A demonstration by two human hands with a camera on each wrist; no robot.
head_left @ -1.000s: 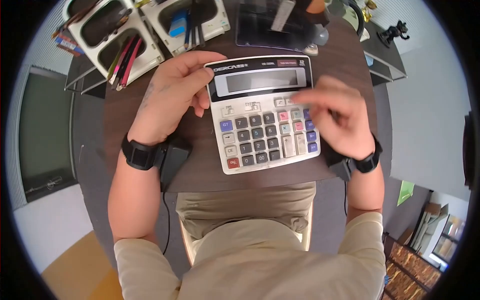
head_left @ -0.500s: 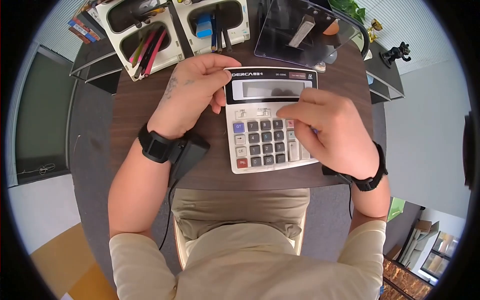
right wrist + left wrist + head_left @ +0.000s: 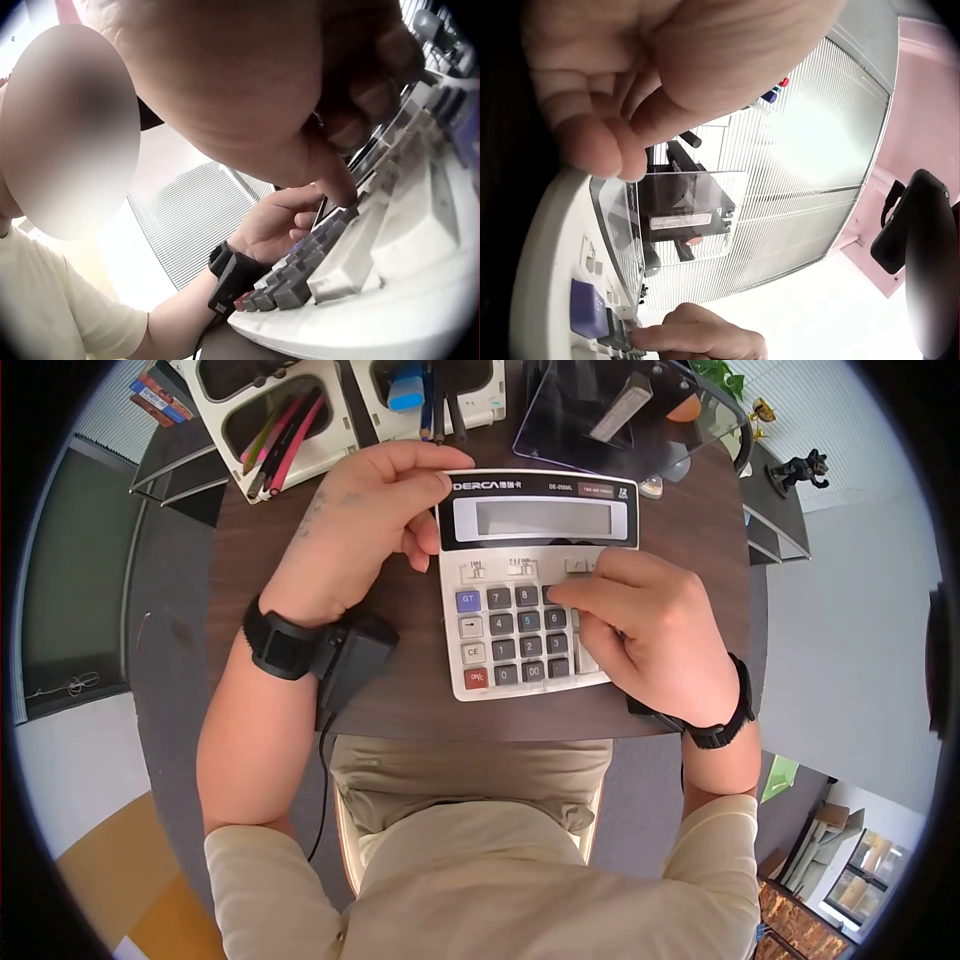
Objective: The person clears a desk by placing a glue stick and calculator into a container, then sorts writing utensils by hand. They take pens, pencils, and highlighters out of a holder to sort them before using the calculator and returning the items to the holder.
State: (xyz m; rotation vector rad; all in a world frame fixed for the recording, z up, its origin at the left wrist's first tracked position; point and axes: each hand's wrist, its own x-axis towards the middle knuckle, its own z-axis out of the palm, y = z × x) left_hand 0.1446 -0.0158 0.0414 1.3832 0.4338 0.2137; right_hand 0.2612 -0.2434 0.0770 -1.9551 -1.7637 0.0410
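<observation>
A white calculator with a black top band and a blank grey display lies on the dark brown table. The left hand grips its upper left corner between thumb and fingers, as the left wrist view also shows the left hand at the calculator's edge. Over the right half of the keys is the right hand, its index fingertip on the key beside the 8. In the right wrist view that hand touches the keys with one finger, the others curled; it hides several keys.
White organizers with pens and a blue item stand behind the left hand. A clear acrylic stand is behind the calculator. At the back right a black figurine sits on a side shelf. Cables hang from both wrists.
The right hand has moved left over the keys, from the right-hand columns to the key beside the 8. The left hand keeps its grip on the corner. The head view has shifted.
</observation>
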